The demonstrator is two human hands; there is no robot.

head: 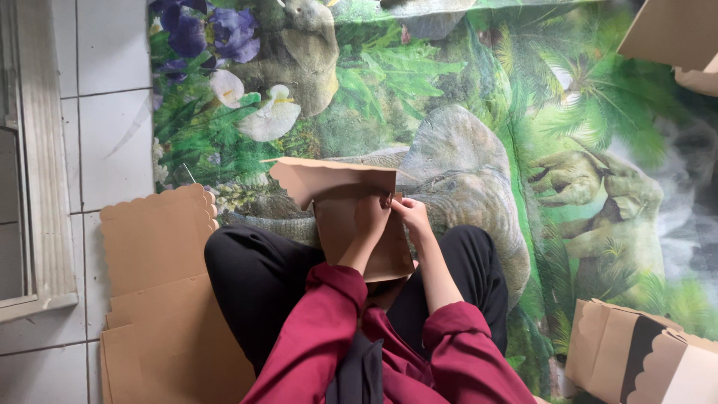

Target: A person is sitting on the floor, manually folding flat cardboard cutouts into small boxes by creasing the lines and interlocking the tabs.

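Observation:
I sit cross-legged on a mat and hold a brown cardboard box piece (336,196) above my lap. It is partly folded, with a curved flap at its upper left. My left hand (372,218) lies against the cardboard's face with its fingertips at the upper right edge. My right hand (410,215) pinches that same edge from the right side, touching my left fingertips. Dark red sleeves cover both my arms.
A stack of flat scalloped cardboard sheets (161,295) lies on the white tiled floor at my left. A folded box with a dark window (639,359) stands at the lower right. More cardboard (673,37) shows at the top right. A jungle-print mat (523,112) covers the floor ahead.

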